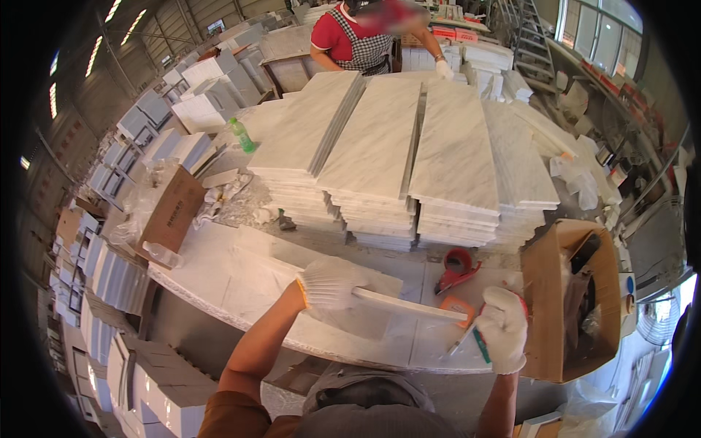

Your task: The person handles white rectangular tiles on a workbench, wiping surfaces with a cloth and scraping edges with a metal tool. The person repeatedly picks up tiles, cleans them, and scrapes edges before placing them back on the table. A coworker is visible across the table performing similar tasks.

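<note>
My left hand (pixel 332 283), in a white knitted glove, is closed on a pale marble slab (pixel 416 307) whose narrow edge shows. The slab sits over the white work table, at the hand's right. My right hand (pixel 502 328), also gloved, is curled beside the slab's right end. From its fingers juts a thin pale stick-like tool (pixel 460 341), and a green strip (pixel 482 346) shows below them; I cannot tell whether they are one thing. Partly behind the slab's end lies an orange square (pixel 458 309). Farther back is a red tape dispenser (pixel 457 270).
Tall stacks of marble slabs (pixel 380 135) stand across the table. An opened cardboard box (pixel 544 314) holding dark items is at right. Left are another carton (pixel 171 212), a plastic bottle (pixel 162 255) and a green bottle (pixel 241 136). Beyond the stacks, a person (pixel 358 44) in a checked apron works.
</note>
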### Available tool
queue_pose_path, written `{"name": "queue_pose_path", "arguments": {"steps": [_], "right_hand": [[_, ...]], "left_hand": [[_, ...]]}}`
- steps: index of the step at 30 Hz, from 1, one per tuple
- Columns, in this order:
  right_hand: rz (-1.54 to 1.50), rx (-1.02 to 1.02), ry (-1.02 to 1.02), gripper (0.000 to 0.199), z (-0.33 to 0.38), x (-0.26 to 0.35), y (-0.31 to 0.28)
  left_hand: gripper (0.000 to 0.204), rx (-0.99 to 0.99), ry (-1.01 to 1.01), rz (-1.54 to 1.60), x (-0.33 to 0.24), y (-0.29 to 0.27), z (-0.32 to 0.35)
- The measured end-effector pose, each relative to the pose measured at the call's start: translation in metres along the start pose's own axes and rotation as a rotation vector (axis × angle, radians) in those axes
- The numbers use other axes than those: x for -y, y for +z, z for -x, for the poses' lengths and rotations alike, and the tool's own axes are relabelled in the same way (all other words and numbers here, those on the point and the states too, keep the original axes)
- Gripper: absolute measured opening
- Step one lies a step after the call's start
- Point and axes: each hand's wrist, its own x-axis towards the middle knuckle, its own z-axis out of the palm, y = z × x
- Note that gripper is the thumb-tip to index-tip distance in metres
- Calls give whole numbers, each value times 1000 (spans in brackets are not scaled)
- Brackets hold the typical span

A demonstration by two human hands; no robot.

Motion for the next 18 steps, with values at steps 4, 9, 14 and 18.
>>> {"name": "queue_pose_path", "arguments": {"steps": [4, 9, 14, 18], "right_hand": [[317, 334, -343, 59, -60, 78, 21], [560, 812, -286, 70, -77, 80, 70], [733, 859, -254, 40, -70, 61, 92], [739, 854, -258, 40, -70, 63, 96]], "left_hand": [[30, -101, 9, 96, 3, 6, 6], [34, -220, 70, 78, -16, -18, 8], [41, -433, 28, -130, -14, 7, 16], [57, -880, 32, -275, -26, 6, 39]]}}
